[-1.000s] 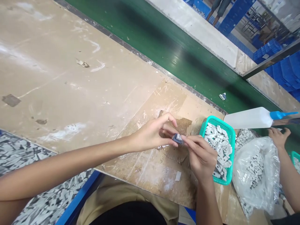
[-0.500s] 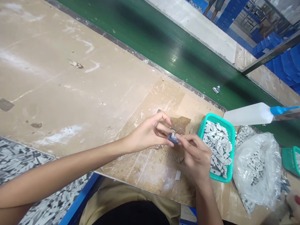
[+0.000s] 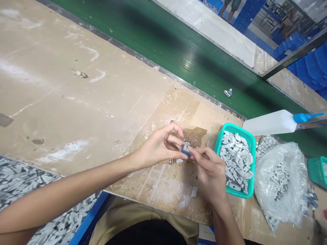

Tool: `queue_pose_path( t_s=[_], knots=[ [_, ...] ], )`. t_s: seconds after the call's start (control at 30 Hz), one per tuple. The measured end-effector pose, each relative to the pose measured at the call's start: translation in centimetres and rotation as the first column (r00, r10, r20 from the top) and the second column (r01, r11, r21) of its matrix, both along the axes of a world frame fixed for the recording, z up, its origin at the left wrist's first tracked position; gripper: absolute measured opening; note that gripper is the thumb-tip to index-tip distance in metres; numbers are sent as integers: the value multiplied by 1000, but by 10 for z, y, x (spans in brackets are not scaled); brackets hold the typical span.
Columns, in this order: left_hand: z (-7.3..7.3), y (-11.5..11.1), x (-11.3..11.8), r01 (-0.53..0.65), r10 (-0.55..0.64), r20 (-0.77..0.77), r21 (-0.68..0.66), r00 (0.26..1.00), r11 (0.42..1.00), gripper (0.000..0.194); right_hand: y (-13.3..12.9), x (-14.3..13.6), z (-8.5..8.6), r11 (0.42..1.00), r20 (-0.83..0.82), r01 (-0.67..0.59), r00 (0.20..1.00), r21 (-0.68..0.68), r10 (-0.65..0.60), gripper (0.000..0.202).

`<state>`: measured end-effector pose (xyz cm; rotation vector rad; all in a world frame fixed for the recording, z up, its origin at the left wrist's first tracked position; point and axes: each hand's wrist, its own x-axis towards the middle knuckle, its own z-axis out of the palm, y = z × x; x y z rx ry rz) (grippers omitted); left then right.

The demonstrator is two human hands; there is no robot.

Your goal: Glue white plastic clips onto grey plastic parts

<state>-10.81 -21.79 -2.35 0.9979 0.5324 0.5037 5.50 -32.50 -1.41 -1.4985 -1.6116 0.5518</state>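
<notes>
A small dark grey part [image 3: 185, 150] with a light grey piece on it is between both hands. My left hand [image 3: 159, 144] pinches it from the left between thumb and a finger, with the index finger curved above. My right hand [image 3: 211, 170] grips its right side with thumb and fingertips. Just right of my right hand, a teal basket [image 3: 254, 170] holds several light grey pieces [image 3: 236, 156]. A wet brown patch [image 3: 195, 135] lies on the worktable [image 3: 102, 112] behind the hands.
A white bottle [image 3: 270, 123] with a blue nozzle lies behind a clear plastic bag [image 3: 293, 180] of pieces. Beyond runs a green belt [image 3: 153, 44] carrying a small part [image 3: 228, 92]. Many grey pieces fill a blue-edged bin [image 3: 85, 219] at lower left. Another teal basket [image 3: 315, 172] stands far right.
Both hands have shifted slightly left, and the dark grey part between them has turned a little. On the belt, the small part appears further left and higher.
</notes>
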Motion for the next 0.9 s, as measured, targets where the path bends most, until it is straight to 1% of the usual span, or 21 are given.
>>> queue_pose_path(
  t_s=[0.07,0.13,0.2,0.23,0.3,0.33,0.4,0.47,0.53,0.6,0.67,0.77,0.9],
  knots=[
    [-1,1,0,16,-15,-32,47,999,999,44,2,1,3,999,-15,-6,1000,-37,5,46],
    [-1,3,1,37,-31,-54,104,998,994,47,2,5,10,995,-24,-8,1000,-100,6,40],
    [-2,6,2,64,-58,-67,98,996,993,42,-2,12,20,989,2,37,999,-142,-37,39],
    [-2,8,2,62,-58,-64,56,996,997,36,-5,16,25,986,29,87,996,-142,-84,42],
    [-4,11,0,18,-22,-42,-84,999,996,28,-13,27,33,969,84,229,971,-93,-222,46],
    [-4,12,-1,-19,15,-25,-157,1000,987,25,-18,32,35,950,100,309,948,-56,-302,45],
    [-5,15,-4,-82,91,23,-260,996,962,23,-25,43,38,899,101,438,894,2,-436,41],
    [-5,16,-6,-108,130,50,-314,990,943,21,-31,51,39,846,68,533,843,35,-534,41],
    [-4,18,-9,-120,144,45,-349,988,930,22,-36,56,39,797,29,602,796,51,-604,42],
    [-3,20,-10,-109,132,36,-376,991,920,24,-39,60,38,748,4,663,748,39,-663,43],
    [-4,21,-11,-85,112,45,-398,993,914,24,-43,64,37,715,-24,699,715,11,-699,44],
    [-6,23,-11,-71,106,61,-419,992,905,24,-47,67,33,695,-72,719,692,-19,-718,46],
    [-10,22,-12,-69,106,62,-434,992,898,24,-52,70,28,704,-78,709,700,-50,-710,50]
  ],
)
